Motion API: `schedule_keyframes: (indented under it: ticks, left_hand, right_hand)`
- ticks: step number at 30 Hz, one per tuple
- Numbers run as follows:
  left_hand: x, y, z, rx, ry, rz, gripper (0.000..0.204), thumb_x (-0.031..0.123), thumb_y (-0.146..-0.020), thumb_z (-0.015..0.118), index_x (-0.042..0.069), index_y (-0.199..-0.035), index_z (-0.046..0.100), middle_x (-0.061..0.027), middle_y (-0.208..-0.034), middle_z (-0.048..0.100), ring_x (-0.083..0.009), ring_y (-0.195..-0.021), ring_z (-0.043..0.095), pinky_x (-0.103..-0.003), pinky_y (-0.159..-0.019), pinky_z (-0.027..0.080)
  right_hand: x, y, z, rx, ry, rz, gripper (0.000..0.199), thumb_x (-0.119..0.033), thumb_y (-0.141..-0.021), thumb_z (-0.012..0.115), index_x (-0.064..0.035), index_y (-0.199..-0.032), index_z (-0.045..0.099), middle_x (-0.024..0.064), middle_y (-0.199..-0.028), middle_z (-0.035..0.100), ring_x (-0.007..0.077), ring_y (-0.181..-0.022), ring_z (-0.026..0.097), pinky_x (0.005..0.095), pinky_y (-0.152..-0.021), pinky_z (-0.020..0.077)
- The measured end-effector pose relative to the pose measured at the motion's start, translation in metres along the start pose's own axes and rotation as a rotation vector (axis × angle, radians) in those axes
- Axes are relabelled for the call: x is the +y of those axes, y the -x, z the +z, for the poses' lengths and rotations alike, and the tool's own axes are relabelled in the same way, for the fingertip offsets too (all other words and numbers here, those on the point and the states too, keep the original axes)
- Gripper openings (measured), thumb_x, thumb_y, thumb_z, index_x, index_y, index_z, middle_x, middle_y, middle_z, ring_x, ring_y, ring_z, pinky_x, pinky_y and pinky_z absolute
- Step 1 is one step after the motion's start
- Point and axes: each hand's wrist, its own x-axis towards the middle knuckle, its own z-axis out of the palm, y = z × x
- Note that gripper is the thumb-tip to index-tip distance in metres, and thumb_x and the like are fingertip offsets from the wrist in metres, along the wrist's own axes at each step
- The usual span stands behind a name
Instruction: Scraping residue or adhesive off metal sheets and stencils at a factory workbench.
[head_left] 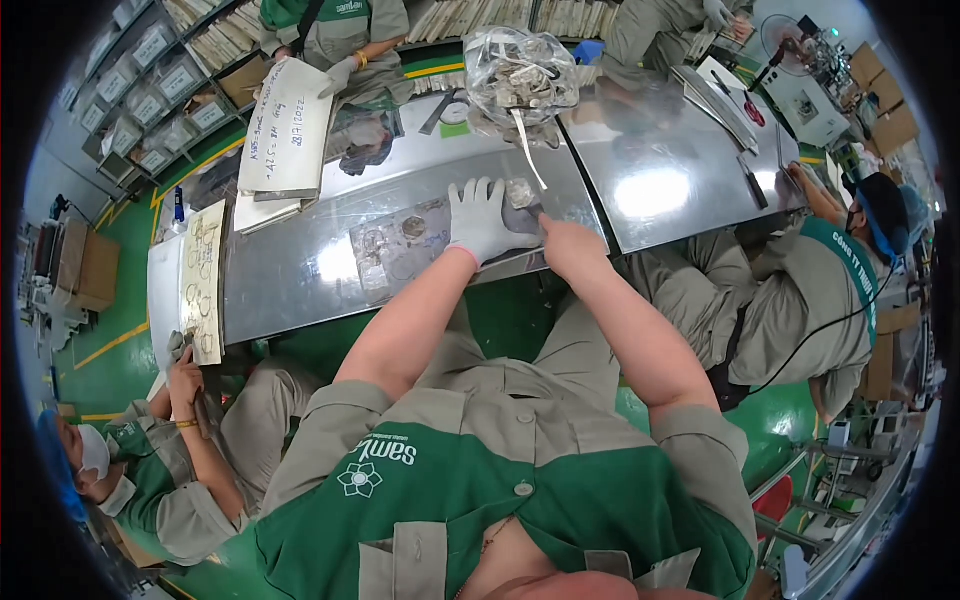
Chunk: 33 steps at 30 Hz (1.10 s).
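Note:
My left hand (483,220), in a white glove with a pink cuff, lies flat with fingers spread. It presses on a grey flat sheet (405,232) with ring-shaped marks, on the metal table near its front edge. A clear strip (371,272) runs along the sheet's left end. My right hand (574,247) is bare and closed at the sheet's right end, its index finger reaching toward the edge. Whatever its fingers hold is hidden. Just beyond lies a small clear plastic packet (519,193).
A large clear plastic bag of small pieces (522,75) sits on the table (290,270) at the back. A stack of boards (285,130) stands at left. Co-workers sit on both sides, others across. At right lie a black tool (752,182) and red-handled scissors (752,108).

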Motion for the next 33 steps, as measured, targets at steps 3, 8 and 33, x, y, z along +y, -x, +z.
schedule_keyframes:
  ticks: [3, 8, 33]
  left_hand:
    - [0.005, -0.007, -0.005, 0.057, 0.008, -0.030, 0.114, 0.079, -0.061, 0.071, 0.006, -0.146, 0.045, -0.0179, -0.146, 0.043, -0.0361, -0.141, 0.033, -0.061, -0.117, 0.015]
    - [-0.002, -0.004, -0.001, 0.036, 0.003, -0.028, 0.118, 0.080, -0.059, 0.071, 0.005, -0.147, 0.043, -0.0187, -0.148, 0.042, -0.0364, -0.143, 0.031, -0.061, -0.118, 0.013]
    - [-0.026, -0.016, 0.024, 0.020, 0.399, 0.395, 0.025, 0.032, -0.086, 0.069, 0.016, -0.103, 0.075, -0.0066, -0.131, 0.062, -0.0331, -0.134, 0.049, -0.058, -0.119, 0.021]
  right_hand:
    - [-0.001, -0.026, -0.002, 0.045, -0.028, 0.002, 0.039, -0.016, -0.095, 0.044, -0.0129, -0.132, 0.059, 0.0195, -0.109, 0.071, 0.0392, -0.102, 0.068, 0.0500, -0.086, 0.0536]
    - [0.009, -0.026, 0.012, 0.043, -0.130, -0.027, 0.046, -0.021, -0.096, 0.046, -0.0193, -0.141, 0.053, 0.0214, -0.116, 0.068, 0.0402, -0.107, 0.065, 0.0509, -0.091, 0.0516]
    - [0.027, 0.019, 0.040, 0.067, -0.308, 0.014, 0.047, -0.029, -0.097, 0.055, -0.0285, -0.144, 0.051, 0.0193, -0.112, 0.069, 0.0405, -0.103, 0.065, 0.0488, -0.088, 0.0527]
